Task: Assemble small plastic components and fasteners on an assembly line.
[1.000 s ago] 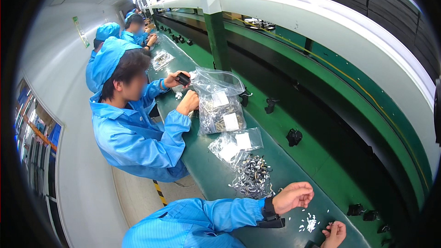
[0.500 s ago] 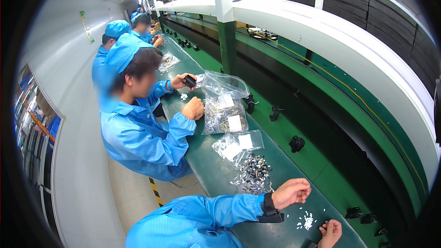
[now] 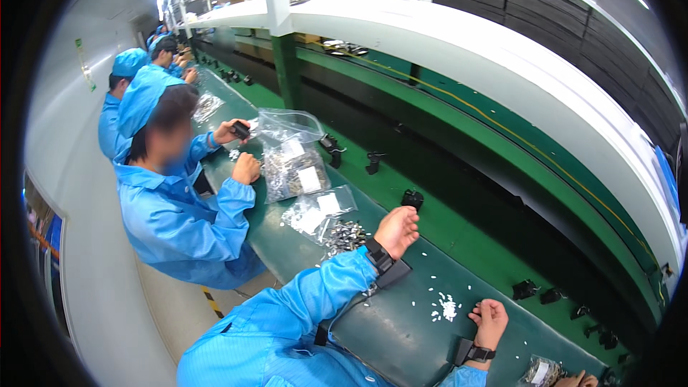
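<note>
My left hand is stretched over the far edge of the green bench, with loosely bent fingers and nothing visible in them. A black part lies on the green conveyor just past its fingertips. My right hand hovers above the bench, thumb and fingers pinched together; whatever sits at their tips is too small to name. Between the hands is a loose pile of small white pieces, with several strays around it. Beside my left forearm lies a heap of small black, white and metallic parts, partly covered by my sleeve.
Clear bags filled with small parts lie on the bench to the left. A co-worker in blue holds a black part. More black parts stand along the conveyor. Another person's hand appears at lower right beside a bag.
The view has swung to the right. My left hand has moved from beside the white pieces out toward the conveyor. My right hand and its wrist strap show more fully.
</note>
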The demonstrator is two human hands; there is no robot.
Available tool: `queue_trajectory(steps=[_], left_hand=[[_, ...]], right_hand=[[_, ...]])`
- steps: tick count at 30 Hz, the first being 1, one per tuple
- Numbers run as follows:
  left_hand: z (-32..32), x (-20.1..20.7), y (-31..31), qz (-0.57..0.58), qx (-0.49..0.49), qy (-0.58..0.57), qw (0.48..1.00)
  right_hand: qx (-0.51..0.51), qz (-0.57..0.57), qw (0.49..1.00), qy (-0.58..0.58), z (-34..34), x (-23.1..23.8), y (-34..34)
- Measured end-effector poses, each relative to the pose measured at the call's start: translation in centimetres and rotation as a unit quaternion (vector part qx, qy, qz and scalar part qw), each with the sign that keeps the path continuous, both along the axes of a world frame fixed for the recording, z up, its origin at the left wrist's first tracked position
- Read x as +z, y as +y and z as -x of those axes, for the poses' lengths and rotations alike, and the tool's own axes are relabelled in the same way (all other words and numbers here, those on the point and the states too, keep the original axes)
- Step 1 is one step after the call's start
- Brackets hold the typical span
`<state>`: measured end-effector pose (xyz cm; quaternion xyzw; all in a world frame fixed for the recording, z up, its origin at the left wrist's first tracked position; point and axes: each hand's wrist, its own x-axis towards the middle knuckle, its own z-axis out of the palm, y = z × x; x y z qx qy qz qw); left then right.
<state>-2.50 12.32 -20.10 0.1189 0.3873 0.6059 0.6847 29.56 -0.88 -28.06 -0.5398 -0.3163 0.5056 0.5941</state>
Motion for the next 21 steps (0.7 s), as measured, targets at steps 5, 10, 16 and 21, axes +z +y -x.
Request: queue_trajectory(steps=[5, 10, 16, 21], left_hand=[[0.2, -5.0, 5.4, -0.011, 0.122, 0.362, 0.924], [-1.7, -4.4, 5.8, 0.016, 0.112, 0.556, 0.823], [-2.1, -5.4, 5.8, 0.026, 0.125, 0.518, 0.846], [-1.4, -7.2, 6.0, 0.007, 0.162, 0.455, 0.876]], right_hand=[[0.010, -0.007, 1.000, 0.013, 0.3, -0.3, 0.2], [0.010, -0.005, 1.000, 0.008, 0.2, -0.3, 0.0], [0.014, -0.013, 1.000, 0.001, 0.1, -1.2, 0.2], [0.010, -0.017, 1.000, -0.006, 0.2, -1.5, 0.4]])
